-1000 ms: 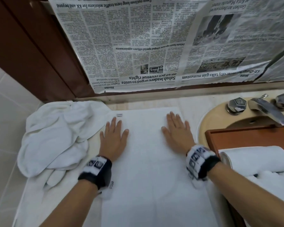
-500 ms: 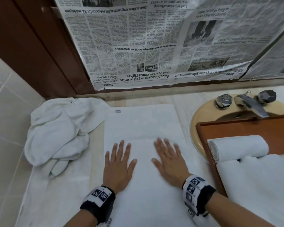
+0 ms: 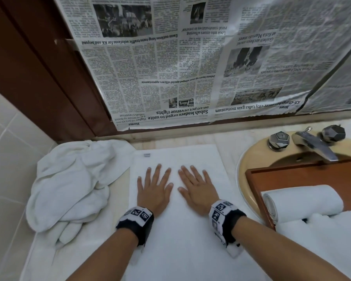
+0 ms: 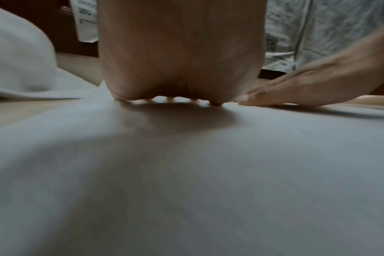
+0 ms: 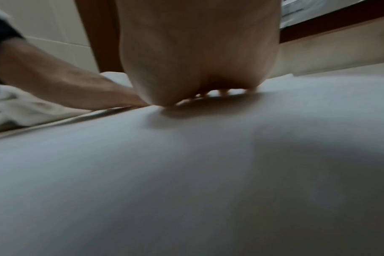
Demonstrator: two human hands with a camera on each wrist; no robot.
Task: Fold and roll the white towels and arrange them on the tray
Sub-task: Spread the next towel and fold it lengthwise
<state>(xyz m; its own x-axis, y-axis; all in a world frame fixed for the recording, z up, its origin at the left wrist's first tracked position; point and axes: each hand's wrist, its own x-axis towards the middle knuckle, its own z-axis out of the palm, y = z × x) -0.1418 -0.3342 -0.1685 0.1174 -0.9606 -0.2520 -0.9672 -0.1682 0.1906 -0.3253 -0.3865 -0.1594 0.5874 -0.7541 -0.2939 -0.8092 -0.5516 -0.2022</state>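
Note:
A white towel (image 3: 178,236) lies folded flat in a long strip on the counter, a small tag at its far left corner. Both palms press flat on it side by side, fingers straight and spread: my left hand (image 3: 153,189) and my right hand (image 3: 197,186). Both wrist views show the heel of each hand on the white towel (image 4: 186,173) (image 5: 208,164). A rolled white towel (image 3: 302,201) lies on the brown wooden tray (image 3: 292,175) at the right, with another white towel (image 3: 322,240) below it.
A crumpled heap of white towels (image 3: 73,183) sits at the left of the counter by the tiled wall. The tray rests over a beige sink (image 3: 251,159) with a chrome tap (image 3: 316,147). Newspaper (image 3: 190,67) covers the wall behind.
Both hands slid back toward me along the towel, then forward again toward its far end, staying flat and drawing closer together.

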